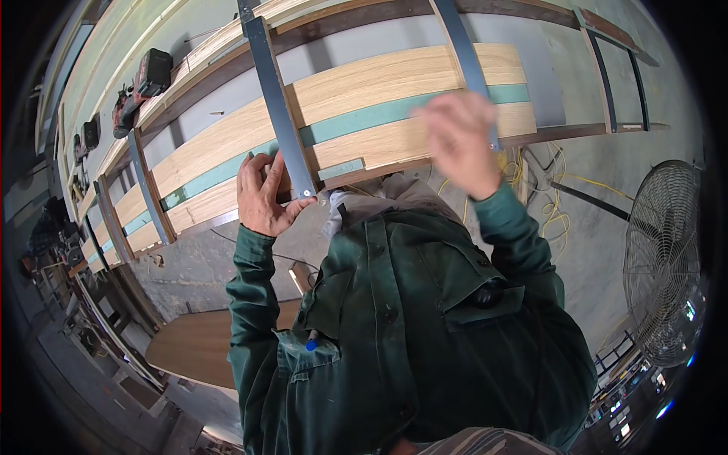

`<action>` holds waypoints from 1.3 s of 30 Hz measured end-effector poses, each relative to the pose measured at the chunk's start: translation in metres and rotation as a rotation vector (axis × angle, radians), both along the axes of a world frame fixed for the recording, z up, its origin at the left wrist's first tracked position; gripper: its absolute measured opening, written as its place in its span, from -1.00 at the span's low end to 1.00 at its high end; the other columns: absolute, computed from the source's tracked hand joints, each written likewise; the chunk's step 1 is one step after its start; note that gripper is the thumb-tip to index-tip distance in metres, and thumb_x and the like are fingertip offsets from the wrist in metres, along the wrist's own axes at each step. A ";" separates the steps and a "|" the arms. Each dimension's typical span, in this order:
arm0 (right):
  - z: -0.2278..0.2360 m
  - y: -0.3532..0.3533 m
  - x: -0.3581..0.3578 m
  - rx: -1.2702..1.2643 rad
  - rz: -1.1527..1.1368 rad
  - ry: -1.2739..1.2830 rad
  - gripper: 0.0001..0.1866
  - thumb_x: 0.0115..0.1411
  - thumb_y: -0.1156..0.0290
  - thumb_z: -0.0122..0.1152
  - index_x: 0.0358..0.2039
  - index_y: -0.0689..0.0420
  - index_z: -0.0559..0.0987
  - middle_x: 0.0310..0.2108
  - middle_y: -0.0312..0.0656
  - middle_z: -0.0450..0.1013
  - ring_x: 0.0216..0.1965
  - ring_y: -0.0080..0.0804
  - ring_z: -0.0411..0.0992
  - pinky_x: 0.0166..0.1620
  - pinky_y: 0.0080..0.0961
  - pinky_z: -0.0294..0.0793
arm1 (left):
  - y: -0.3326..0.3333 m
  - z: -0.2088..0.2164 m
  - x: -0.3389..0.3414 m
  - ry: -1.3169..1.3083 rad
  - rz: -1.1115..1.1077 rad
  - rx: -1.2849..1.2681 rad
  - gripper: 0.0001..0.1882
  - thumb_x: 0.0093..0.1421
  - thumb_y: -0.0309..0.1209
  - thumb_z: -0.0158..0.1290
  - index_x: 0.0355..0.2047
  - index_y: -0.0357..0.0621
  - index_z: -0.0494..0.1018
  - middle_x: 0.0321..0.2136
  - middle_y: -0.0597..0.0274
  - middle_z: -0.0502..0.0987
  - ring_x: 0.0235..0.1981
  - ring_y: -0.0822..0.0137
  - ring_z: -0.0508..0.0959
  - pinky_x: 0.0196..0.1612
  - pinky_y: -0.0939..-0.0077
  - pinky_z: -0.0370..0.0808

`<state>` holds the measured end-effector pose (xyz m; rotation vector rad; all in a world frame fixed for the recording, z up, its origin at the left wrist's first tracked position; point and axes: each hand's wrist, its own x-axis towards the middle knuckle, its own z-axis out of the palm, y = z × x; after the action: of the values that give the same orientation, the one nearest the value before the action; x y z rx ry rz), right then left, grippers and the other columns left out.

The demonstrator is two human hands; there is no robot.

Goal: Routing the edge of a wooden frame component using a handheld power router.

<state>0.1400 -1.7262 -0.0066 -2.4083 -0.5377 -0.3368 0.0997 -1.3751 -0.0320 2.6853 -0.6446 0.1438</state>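
My left hand [262,199] is at the near end of a dark blue-grey crosspiece [277,106], fingers curled on its left side and thumb across its end beside a screw head. Part of what lies under those fingers is hidden. Beneath the crosspiece run light wood-grain boards [356,80] with a green strip [364,117] between them. My right hand [459,140] is raised near a second dark crosspiece [459,49]. Motion smears its fingers, so I cannot tell whether they hold anything. A short green piece [341,168] lies on the near board, right of my left hand.
A cordless drill [140,91] rests on the far left of the bench. More crosspieces [144,178] span the frame to the left. Yellow cords [557,220] lie on the floor at right, near a large caged fan [662,262]. A brown curved panel [205,345] is behind me at left.
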 end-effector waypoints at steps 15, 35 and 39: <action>-0.017 0.053 -0.005 0.086 0.314 0.116 -0.70 -0.16 0.61 0.21 -0.39 -0.02 0.70 -0.36 -0.45 0.42 -0.15 -0.40 0.33 0.08 -0.28 0.11 | 0.002 -0.001 0.000 0.003 0.009 -0.008 -0.03 -0.09 0.24 0.23 0.21 -0.15 0.32 -0.13 -0.05 0.33 -0.07 -0.08 0.37 0.13 -0.06 0.29; -0.015 0.044 0.000 0.013 0.383 0.142 -0.74 -0.03 0.55 0.21 -0.32 -0.04 0.70 -0.32 -0.42 0.43 -0.13 -0.36 0.32 0.10 -0.24 0.10 | 0.001 -0.006 0.000 -0.032 0.022 0.014 -0.06 0.01 0.32 0.09 0.22 -0.11 0.31 -0.10 -0.07 0.34 -0.05 -0.10 0.35 0.05 -0.01 0.33; -0.008 0.053 0.006 0.064 0.315 0.171 -0.76 -0.03 0.44 0.27 -0.28 0.01 0.67 -0.34 -0.36 0.44 -0.15 -0.34 0.33 0.05 -0.28 0.11 | 0.003 0.003 0.000 -0.056 0.026 0.012 -0.06 0.02 0.31 0.09 0.21 -0.16 0.31 -0.10 -0.09 0.35 -0.07 -0.08 0.36 0.02 0.02 0.34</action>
<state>0.1460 -1.6729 -0.0150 -2.2194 -0.8000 -0.0117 0.0994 -1.3722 -0.0293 2.7103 -0.6298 0.2239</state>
